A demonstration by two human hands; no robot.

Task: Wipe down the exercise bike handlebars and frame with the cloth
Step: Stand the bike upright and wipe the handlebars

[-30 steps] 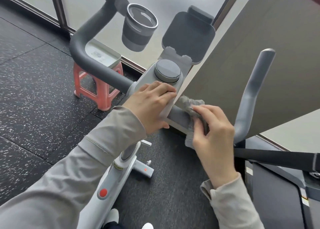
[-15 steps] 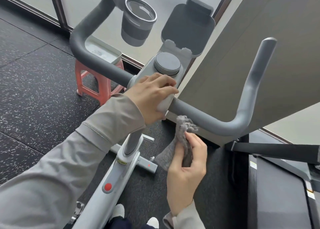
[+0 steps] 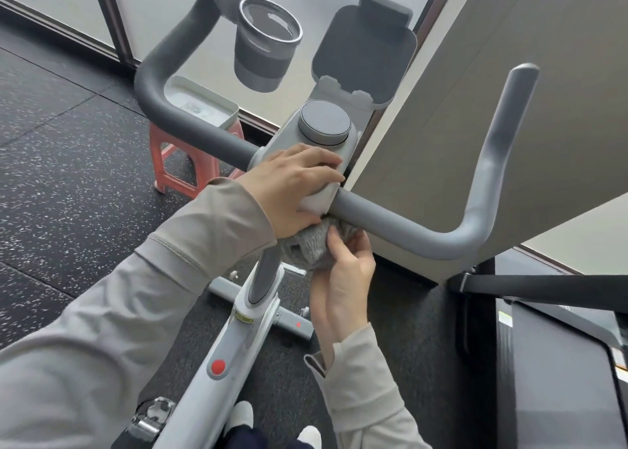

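Two hands worked at the middle of the bike bar, the cloth pressed under it.

Nearest were the grey sleeves and the white frame (image 3: 217, 350) with its red button (image 3: 217, 367), rising to the dark post (image 3: 263, 271). The right hand (image 3: 343, 278) grasped the grey cloth (image 3: 306, 244) from below, fingers curled into it, and held it against the underside of the bar (image 3: 390, 220), just beside the post. The left hand (image 3: 292, 186) lay over the white hub (image 3: 323, 197), its fingers bent around the edge and gripping it. Behind the hub sat the round knob (image 3: 324, 122). Farther were the cup holder (image 3: 265, 50) and the phone tray (image 3: 363, 57). A red stool (image 3: 170, 163) stood on the black floor (image 3: 68, 163) behind the left bar.
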